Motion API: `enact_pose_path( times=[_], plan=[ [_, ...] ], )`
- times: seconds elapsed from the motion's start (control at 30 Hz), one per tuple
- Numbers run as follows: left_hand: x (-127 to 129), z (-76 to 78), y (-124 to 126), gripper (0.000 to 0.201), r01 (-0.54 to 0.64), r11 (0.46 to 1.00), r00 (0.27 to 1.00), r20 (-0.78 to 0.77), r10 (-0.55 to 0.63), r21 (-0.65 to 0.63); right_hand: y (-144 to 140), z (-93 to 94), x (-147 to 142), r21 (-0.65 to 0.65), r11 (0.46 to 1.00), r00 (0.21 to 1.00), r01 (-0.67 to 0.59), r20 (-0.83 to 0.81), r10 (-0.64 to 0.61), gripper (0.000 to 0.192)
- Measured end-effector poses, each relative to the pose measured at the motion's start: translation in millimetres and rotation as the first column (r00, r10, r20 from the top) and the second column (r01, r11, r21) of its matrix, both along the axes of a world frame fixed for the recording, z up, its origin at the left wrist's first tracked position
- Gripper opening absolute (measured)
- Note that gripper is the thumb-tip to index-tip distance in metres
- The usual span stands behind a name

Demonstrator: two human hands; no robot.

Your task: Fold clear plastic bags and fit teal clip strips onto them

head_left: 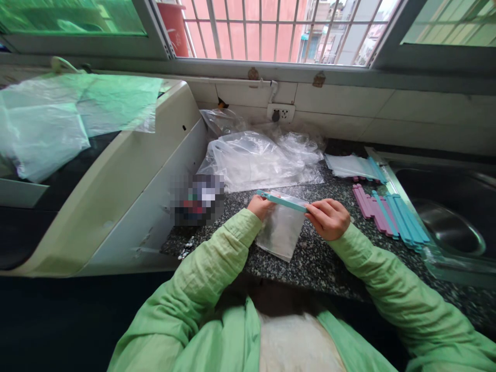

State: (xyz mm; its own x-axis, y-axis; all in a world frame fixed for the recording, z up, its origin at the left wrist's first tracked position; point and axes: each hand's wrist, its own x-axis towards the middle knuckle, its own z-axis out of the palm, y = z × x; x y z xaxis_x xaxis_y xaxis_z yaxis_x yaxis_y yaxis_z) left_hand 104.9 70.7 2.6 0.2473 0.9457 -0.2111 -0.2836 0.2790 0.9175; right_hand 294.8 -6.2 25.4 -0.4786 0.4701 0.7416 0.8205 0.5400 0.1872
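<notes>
Green sleeves [217, 268] reach over the counter [321, 263]. The left hand [260, 206] and right hand [328, 218] each pinch an end of a teal clip [281, 201], fingers closed on it. The clip sits across the top of a clear bag [279, 232] hanging above the counter. More clips [387, 214] lie right, crumpled plastic [256, 160] behind.

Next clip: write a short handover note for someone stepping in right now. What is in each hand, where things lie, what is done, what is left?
Left hand: pinches the left end of the teal sealing clip.
Right hand: holds its right end.
The clip sits across the top of a small clear plastic bag over the granite counter.
Spare pink and teal clips lie right, beside the sink; more clear bags behind.
Done: clip on the bag.
Left: unclear if fully closed.
</notes>
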Motion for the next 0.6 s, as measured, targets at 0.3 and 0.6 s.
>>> enact_pose_path(
  times=[0.3,0.6],
  plan=[
    [1,1.3,0,0.031,0.004,1.000,1.000,0.008,-0.004,-0.019,0,0.9,-2,0.002,1.000,1.000,0.016,0.005,-0.016,0.013],
    [2,12.5,-4,0.044,0.033,0.980,0.997,0.080,-0.017,-0.194,0,0.3,-1,-0.023,0.999,0.999,0.028,0.016,-0.027,0.013]
  ],
)
